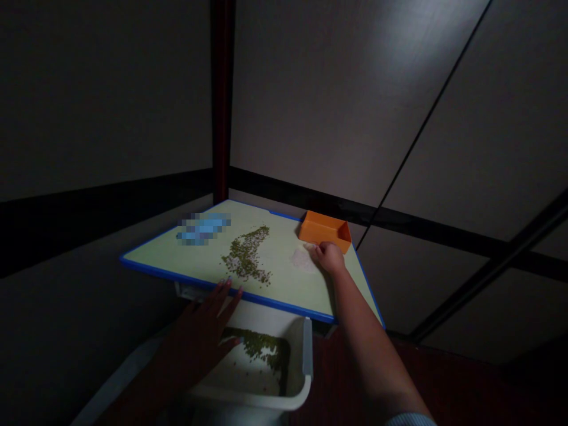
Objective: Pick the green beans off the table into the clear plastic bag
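My right hand (331, 258) is closed, its fingertips pinched together at the edge of a small pale pile of fine grains (302, 259) on the table. What the pinch holds, if anything, is too small to make out. Just beyond that hand stands an open orange box (323, 228). With fingers spread, my left hand (202, 328) reaches to the table's front edge and holds nothing. In front of its fingertips lies a scattered heap of green grains (242, 257), like mung beans, with pale grains mixed in.
The pale tabletop (284, 293) has a raised blue rim. Below its front edge, a white drawer or bin (307, 355) holds more green grains. A blurred blue item (204, 229) lies at the table's left. Panelled walls (310, 118) close in behind and to the left.
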A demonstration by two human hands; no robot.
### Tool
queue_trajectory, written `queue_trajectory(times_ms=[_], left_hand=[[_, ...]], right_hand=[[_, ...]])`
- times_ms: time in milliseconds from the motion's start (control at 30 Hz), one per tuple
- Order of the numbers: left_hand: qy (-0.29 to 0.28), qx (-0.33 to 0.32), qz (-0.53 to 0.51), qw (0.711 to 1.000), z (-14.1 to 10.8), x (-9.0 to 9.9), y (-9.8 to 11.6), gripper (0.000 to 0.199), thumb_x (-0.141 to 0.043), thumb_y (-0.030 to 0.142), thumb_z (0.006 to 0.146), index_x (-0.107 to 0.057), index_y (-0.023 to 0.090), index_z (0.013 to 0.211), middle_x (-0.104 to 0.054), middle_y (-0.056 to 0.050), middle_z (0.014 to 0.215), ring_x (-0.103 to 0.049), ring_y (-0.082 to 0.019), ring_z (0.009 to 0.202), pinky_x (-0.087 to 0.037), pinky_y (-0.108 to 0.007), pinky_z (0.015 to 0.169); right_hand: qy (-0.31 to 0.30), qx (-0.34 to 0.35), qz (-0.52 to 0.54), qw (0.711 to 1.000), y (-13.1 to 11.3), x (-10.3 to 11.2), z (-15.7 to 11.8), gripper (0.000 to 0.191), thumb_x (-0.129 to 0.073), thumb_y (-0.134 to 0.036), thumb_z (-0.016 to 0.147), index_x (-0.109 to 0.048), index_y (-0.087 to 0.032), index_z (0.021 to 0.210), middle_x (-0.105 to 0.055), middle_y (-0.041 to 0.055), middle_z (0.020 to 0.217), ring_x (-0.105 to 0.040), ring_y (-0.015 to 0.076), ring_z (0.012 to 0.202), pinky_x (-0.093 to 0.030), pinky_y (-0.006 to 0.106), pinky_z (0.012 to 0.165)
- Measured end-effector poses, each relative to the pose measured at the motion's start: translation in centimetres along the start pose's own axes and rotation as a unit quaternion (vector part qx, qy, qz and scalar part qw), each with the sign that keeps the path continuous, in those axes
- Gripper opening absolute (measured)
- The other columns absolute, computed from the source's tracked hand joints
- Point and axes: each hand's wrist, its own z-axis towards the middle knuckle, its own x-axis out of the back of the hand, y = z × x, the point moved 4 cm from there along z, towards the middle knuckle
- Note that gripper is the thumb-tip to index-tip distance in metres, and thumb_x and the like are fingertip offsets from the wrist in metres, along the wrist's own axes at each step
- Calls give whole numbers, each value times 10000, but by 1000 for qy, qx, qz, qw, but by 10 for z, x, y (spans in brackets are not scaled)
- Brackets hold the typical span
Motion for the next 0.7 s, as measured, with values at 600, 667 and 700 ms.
queue_trajectory(times_ms=[600,667,700], left_hand=[[161,31,-114,980,-2,47,4,261,-407,339,963,-607,227,839,-662,-2,756,-645,-127,682,-505,-246,652],[161,32,-106,981,-3,45,5,248,-424,346,957,-617,222,862,-684,-12,812,-655,-127,698,-502,-242,648],[160,29,-102,981,-3,44,5,243,-437,353,953,-624,221,869,-693,-19,842,-662,-128,718,-504,-240,659]], right_hand=[[0,3,12,1000,1,-1,-1,343,-490,-376,946,-720,-145,839,-700,94,853,-572,160,738,-297,256,576],[-6,1,15,1000,1,-2,-2,334,-499,-374,941,-717,-144,833,-696,88,825,-562,155,715,-292,255,574],[-9,0,15,1000,1,-2,-2,327,-505,-370,938,-716,-144,833,-694,86,816,-556,152,707,-291,254,574]])
